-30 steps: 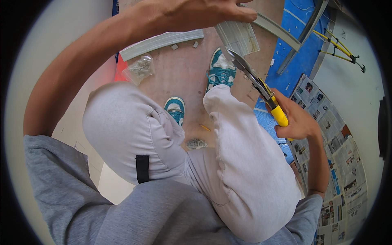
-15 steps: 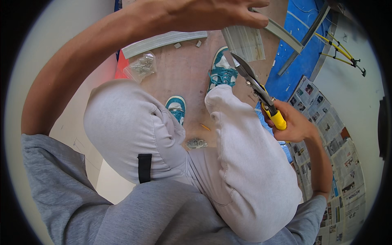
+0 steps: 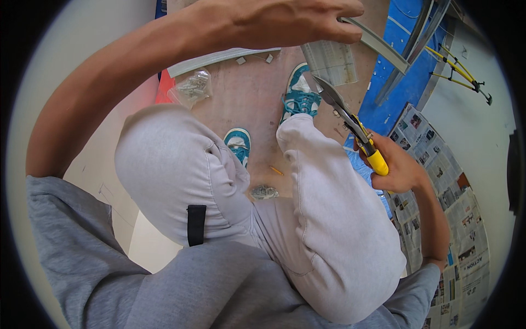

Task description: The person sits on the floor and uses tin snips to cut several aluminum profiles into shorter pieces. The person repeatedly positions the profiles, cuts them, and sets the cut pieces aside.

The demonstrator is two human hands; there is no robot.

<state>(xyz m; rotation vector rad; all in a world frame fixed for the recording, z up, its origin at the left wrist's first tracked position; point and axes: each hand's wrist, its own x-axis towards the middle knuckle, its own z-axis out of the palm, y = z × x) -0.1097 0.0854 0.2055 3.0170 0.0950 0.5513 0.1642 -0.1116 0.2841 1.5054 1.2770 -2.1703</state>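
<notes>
My left hand (image 3: 323,22) is curled at the top over a long pale metal strip (image 3: 381,46), which runs down to the right. Below it lies a flat ribbed metal piece (image 3: 334,63). My right hand (image 3: 397,164) grips metal snips with yellow handles (image 3: 377,162). Their dark blades point up-left toward a thin grey piece hanging by the ribbed metal, above my shoe (image 3: 300,98); whether they touch it I cannot tell. My raised knee (image 3: 334,208) is just left of the snips and right hand.
A bag of small hardware (image 3: 192,88) and another pale channel (image 3: 219,56) lie on the board (image 3: 257,109). A small yellow stick (image 3: 275,170) is between my legs. Blue sheeting (image 3: 378,82), metal lengths, yellow tripod legs (image 3: 455,71) and spread newspaper (image 3: 455,230) are at the right.
My left hand and the metal strip have shifted a little to the right. My right hand and the snips have moved slightly down and right, still gripping.
</notes>
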